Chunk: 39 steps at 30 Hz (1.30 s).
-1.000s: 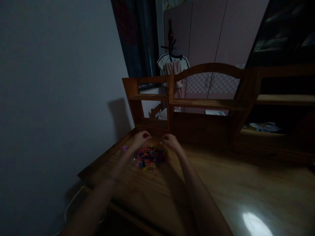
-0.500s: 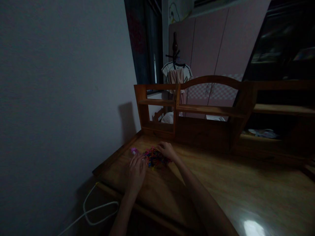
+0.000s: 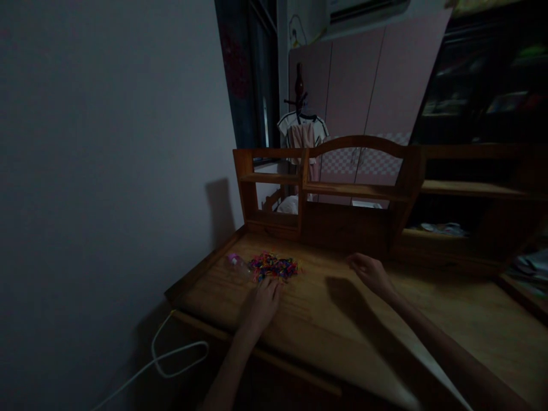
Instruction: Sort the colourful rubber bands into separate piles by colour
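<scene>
Left hand (image 3: 265,298) and right hand (image 3: 371,275), both over the desk (image 3: 317,319): bare, five-fingered. Forearms slender, uncovered, tapering to bare wrists. Nail and skin detail unresolved; light dim.

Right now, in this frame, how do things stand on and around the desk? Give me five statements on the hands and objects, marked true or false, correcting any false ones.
1. The left hand is at the near edge of the colorful pile. True.
2. The right hand is directly above the pile. False: the right hand is off to the right of the pile.
3. A clear bottle lies to the left of the pile. True.
4. The white shirt is spread on the desk. False: the white shirt hangs beyond the shelf unit.
5. A white cord loops by the desk's near left corner. True.
</scene>
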Tool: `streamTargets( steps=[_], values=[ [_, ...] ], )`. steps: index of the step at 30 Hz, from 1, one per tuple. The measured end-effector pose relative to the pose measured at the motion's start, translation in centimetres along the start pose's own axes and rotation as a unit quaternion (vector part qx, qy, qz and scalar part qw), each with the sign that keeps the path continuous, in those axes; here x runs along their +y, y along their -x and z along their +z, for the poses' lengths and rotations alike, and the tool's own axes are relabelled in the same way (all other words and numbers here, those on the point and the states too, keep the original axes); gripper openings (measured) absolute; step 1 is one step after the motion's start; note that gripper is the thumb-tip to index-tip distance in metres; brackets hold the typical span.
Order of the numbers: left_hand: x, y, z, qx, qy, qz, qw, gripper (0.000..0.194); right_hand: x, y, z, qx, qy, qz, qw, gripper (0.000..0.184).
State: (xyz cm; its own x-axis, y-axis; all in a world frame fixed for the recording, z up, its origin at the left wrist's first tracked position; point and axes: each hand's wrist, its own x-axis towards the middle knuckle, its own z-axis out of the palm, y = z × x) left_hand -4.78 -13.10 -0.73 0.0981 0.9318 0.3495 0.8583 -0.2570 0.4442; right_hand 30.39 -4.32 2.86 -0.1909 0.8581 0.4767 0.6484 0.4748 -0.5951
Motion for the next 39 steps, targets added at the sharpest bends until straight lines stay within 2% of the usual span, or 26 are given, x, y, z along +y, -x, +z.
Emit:
streamTargets(
  steps=[3,5,9,11,14,20,25,28,34,39],
  values=[
    [-0.1,-4.7,-0.6,0.023,0.044,0.030,0.998,0.030,2.9,2.9,-2.4,0.032,-0.006,0.023,0.999,0.022],
    [-0.4,-8.7,-1.3,0.043,0.064,0.011,0.997,0.031,4.1,4.6,-3.6,0.057,-0.001,0.041,0.998,0.023],
    [-1.8,-16.2,-2.0,0.020,0.048,-0.037,0.998,0.029,5.2,7.0,-5.0,0.081,0.009,0.068,0.994,0.027],
    [-2.6,-18.7,-1.7,0.003,0.027,-0.069,0.997,0.025,5.5,7.4,-5.4,0.080,0.006,0.071,0.994,0.029],
    [-3.5,-20.7,-0.7,-0.031,-0.011,-0.108,0.994,0.019,5.7,7.2,-5.8,0.098,0.016,0.052,0.994,0.027],
    [-3.9,-22.6,0.5,-0.114,-0.061,-0.136,0.982,0.024,4.9,6.5,-5.1,0.104,0.054,0.003,0.993,0.021],
    [-3.8,-23.7,0.5,-0.170,-0.065,-0.120,0.976,0.021,4.7,6.5,-4.6,0.099,0.076,-0.008,0.992,0.021],
    [-4.0,-23.4,0.3,-0.195,-0.054,-0.103,0.974,0.017,4.9,6.5,-4.7,0.105,0.082,-0.010,0.991,0.019],
    [-4.7,-20.6,-2.2,-0.243,-0.033,-0.058,0.968,0.025,4.3,6.4,-4.8,0.101,0.077,-0.009,0.992,0.017],
    [-5.5,-18.8,-5.3,-0.211,-0.057,-0.045,0.975,0.036,4.0,6.5,-4.6,0.103,0.076,-0.016,0.992,0.019]
  ],
)
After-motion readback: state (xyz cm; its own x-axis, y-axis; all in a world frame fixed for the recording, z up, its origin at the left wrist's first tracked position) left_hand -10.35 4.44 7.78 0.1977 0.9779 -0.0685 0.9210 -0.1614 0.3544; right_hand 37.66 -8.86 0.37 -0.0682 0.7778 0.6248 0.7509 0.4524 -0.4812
